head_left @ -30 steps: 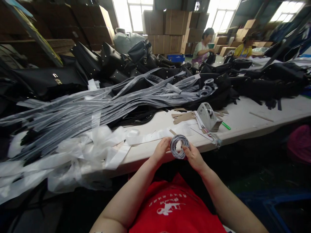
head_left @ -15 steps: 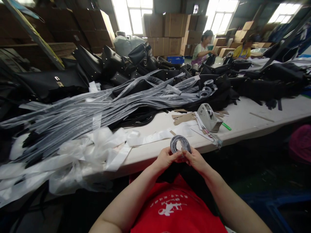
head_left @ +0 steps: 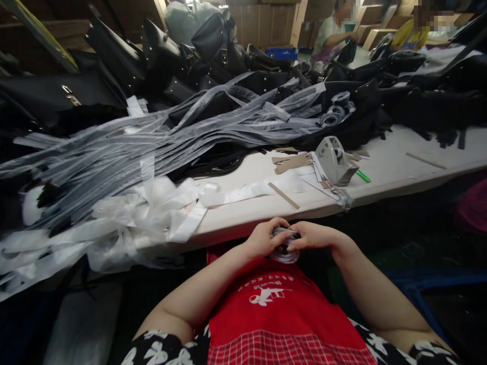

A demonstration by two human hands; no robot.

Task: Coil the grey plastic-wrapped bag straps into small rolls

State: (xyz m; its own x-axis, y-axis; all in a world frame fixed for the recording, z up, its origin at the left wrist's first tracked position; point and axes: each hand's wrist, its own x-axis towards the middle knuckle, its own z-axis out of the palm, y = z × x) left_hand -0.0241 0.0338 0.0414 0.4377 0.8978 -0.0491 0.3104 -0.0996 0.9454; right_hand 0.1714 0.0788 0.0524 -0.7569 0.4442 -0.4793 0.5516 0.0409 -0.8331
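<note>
The left hand (head_left: 266,239) and right hand (head_left: 311,236) are covering much of the coiled grey strip (head_left: 286,256), hiding its middle. Lettering on the red apron (head_left: 304,309) is appearing too small to read. The top edge is cropping cardboard boxes (head_left: 258,25); the right edge is cutting off a magenta bundle (head_left: 474,210).

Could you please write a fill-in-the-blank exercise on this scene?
The left hand and right hand hold the coil near an apron coloured mainly ____.
The pen-like stick beside the dispenser is coloured ____.
The bags heaped behind the long grey strips are coloured ____.
The apron's print is coloured ____.
Missing words: red; green; black; white.
</note>
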